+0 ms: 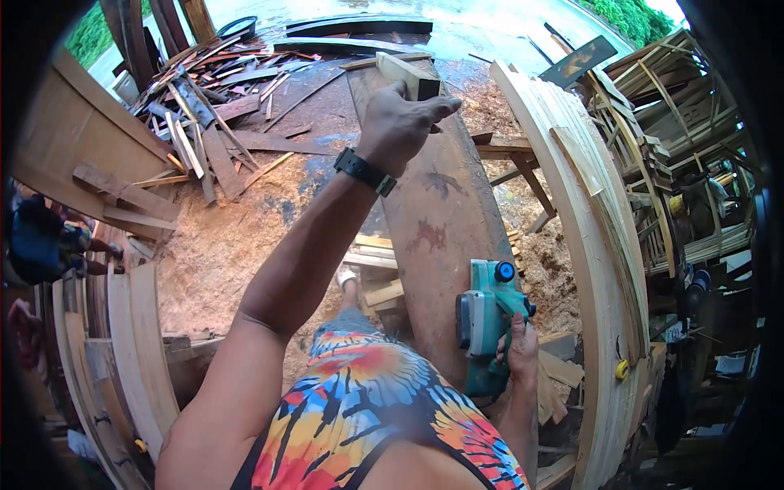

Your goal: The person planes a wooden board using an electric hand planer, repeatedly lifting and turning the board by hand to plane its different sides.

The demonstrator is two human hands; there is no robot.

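My left hand (406, 122), with a black watch (364, 171) on the wrist, reaches to the far end of a long brown workbench plank (437, 212). Its fingers are around the near end of a pale wooden piece (406, 75) that stands at that end. Near the bench's close right edge, my right hand (518, 347) grips the handle of a teal power planer (492, 322). The planer has a blue-topped knob at its front and rests on or just above the plank; its underside is hidden.
Long pale boards (572, 212) are stacked along the right, with a yellow tape measure (622, 369) on them. Scrap wood (204, 106) is heaped at the back left. Shavings (220, 245) cover the ground. Part of another person (49, 241) shows at the far left.
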